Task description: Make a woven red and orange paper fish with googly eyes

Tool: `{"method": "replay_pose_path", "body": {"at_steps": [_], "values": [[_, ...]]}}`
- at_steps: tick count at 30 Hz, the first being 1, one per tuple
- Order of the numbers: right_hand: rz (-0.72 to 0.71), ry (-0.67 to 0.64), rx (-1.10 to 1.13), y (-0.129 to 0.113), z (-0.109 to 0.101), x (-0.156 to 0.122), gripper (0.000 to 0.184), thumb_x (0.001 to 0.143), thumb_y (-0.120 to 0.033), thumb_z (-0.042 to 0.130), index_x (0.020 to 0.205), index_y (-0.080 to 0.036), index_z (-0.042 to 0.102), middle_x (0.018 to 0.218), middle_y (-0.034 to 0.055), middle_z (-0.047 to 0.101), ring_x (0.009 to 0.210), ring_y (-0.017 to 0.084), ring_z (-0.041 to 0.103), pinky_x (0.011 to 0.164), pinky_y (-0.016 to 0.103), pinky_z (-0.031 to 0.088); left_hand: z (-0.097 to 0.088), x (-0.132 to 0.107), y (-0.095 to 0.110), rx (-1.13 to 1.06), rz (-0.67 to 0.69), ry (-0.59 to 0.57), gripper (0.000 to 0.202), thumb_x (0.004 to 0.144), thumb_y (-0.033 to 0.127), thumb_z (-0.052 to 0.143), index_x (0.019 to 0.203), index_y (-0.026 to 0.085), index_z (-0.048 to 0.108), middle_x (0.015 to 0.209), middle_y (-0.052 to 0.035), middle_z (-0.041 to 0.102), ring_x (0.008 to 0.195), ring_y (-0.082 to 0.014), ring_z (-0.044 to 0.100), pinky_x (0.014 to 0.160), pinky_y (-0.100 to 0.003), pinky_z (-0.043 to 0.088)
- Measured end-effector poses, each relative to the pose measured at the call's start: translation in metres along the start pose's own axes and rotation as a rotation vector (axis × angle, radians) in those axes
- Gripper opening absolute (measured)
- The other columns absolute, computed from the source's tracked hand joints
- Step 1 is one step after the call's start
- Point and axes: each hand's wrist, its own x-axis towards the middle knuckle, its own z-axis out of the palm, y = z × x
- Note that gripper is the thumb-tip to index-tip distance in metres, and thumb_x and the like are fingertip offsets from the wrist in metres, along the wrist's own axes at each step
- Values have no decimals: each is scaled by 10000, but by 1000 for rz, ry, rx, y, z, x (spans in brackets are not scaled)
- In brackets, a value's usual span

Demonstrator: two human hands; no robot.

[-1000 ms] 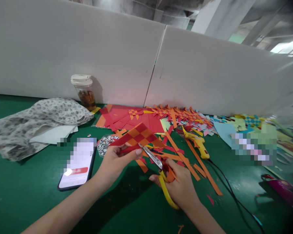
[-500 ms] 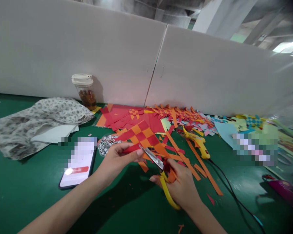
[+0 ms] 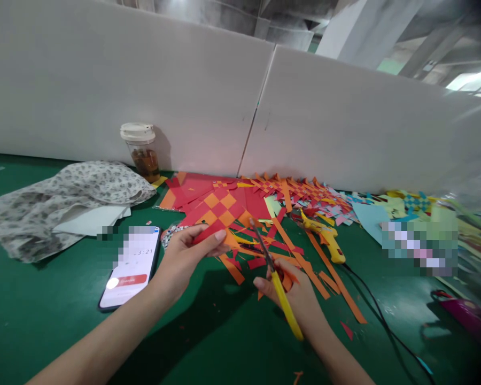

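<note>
Pinched between the thumb and fingers of my left hand (image 3: 192,254) is a woven paper piece (image 3: 220,208), a checker of red and orange strips. My right hand (image 3: 294,291) is wrapped round the yellow handles of a pair of scissors (image 3: 282,297). Their metal blades point up and left, with the tips close to the right corner of the woven piece. An orange paper scrap (image 3: 291,279) shows among my right fingers. Beneath and behind the scissors lie loose orange and red paper strips (image 3: 288,243).
A phone (image 3: 130,272) lies left of my hands, by a bag of googly eyes (image 3: 170,233). A lidded cup (image 3: 142,155) and patterned cloth (image 3: 92,187) stand further back. Right are a yellow glue gun (image 3: 324,235) with its black cord, and woven paper fish (image 3: 300,187) piled along the partition.
The scissors have moved away from my left fingers and turned, their blades nearer together. The woven piece has shifted slightly left and tilted, and its right-hand orange strips are shorter.
</note>
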Motion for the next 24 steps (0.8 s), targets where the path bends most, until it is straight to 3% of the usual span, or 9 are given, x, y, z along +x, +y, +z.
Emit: {"method": "replay_pose_path", "body": {"at_steps": [5, 8, 12, 15, 19, 24], "values": [[267, 56, 342, -1, 5, 2, 346, 544, -402, 770, 611, -178, 516, 520, -53, 474, 452, 83, 423, 420, 211, 341, 3, 0, -4, 6, -75, 1, 152, 635, 258, 773, 665, 156, 665, 622, 38, 652, 606, -104, 661, 645, -193, 546], [356, 39, 702, -1, 11, 1, 357, 519, -357, 803, 673, -174, 537, 558, -45, 542, 429, 67, 451, 365, 177, 314, 7, -3, -16, 54, -122, -50, 167, 652, 283, 759, 699, 145, 677, 671, 12, 666, 642, -117, 660, 662, -211, 539], [390, 65, 987, 2, 16, 0, 389, 498, -249, 826, 765, -188, 549, 712, 11, 663, 597, 149, 618, 426, 206, 450, 13, -10, -37, 103, -205, -108, 185, 669, 315, 740, 712, 140, 695, 646, -8, 674, 617, -103, 640, 622, -183, 506], [350, 57, 1056, 6, 17, 1, 377, 509, -179, 819, 778, -180, 554, 694, 1, 657, 657, 174, 650, 563, 275, 530, 16, -14, -47, 113, -269, -147, 204, 659, 321, 742, 740, 137, 705, 650, -23, 688, 622, -114, 639, 624, -196, 499], [253, 60, 1029, 7, 18, 1, 337, 527, -159, 806, 754, -178, 558, 705, -10, 649, 713, 174, 660, 736, 326, 539, 18, -17, -47, 110, -273, -160, 210, 656, 324, 740, 750, 139, 705, 654, -26, 689, 627, -126, 637, 635, -216, 495], [183, 23, 879, 10, 20, 1, 347, 560, -246, 786, 807, -189, 548, 747, 12, 644, 735, 214, 658, 731, 386, 541, 18, -19, -46, 99, -280, -203, 197, 658, 330, 737, 730, 150, 699, 639, -20, 685, 616, -125, 635, 631, -220, 492]]}}
